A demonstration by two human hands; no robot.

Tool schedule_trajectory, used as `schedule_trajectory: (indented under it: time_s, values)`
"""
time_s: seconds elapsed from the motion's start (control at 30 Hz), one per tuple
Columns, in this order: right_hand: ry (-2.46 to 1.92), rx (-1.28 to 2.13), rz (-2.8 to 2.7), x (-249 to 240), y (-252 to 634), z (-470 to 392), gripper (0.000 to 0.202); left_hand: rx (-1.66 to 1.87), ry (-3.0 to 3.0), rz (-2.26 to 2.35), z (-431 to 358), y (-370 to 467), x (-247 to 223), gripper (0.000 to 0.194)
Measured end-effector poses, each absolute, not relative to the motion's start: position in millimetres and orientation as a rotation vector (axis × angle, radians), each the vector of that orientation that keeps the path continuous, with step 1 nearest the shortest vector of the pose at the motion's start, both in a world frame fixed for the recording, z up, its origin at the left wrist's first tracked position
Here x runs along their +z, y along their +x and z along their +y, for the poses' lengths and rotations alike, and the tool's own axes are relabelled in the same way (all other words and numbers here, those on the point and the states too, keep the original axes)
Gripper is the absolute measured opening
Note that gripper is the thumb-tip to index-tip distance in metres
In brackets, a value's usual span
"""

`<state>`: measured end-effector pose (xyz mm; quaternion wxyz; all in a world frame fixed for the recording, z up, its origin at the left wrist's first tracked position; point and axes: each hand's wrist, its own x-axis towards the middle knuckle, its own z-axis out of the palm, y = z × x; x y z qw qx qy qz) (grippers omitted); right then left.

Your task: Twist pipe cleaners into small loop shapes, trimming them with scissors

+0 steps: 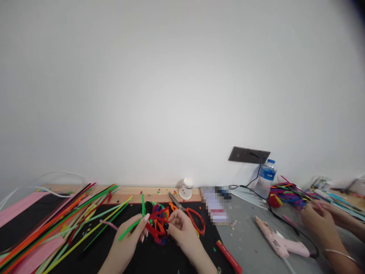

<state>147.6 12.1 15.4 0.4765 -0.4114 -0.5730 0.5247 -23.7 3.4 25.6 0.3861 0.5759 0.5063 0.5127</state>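
"Where was the work?"
"At the tabletop's [128, 191] six o'clock, between left hand [129, 239] and right hand [185, 233]: a bundle [158, 224]. Left fingers pinched a green stem [125, 232]; whether right fingers gripped, I couldn't tell."
"Which step?"
"Joining stems, probably; next called for a steady left pinch."
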Motion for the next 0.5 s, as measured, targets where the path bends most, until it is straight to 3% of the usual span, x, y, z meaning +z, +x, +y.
schedule_trajectory:
  time_s: [0.23,0.4,0.5]
  values:
    - [-0.954,1.407,-1.249,21.9,139.0,6.5,0.020,1.159,1.534,1.173,0.6,-19.2,17.3,0.038]
    - [-0.876,1.516,-1.302,20.1,137.2,3.3,0.039,1.171,1.524,1.186,0.6,-19.0,19.5,0.039]
    - [-0.845,1.513,-1.245,19.4,135.0,3.2,0.032,1.155,1.537,1.174,-0.2,-18.9,19.7,0.039]
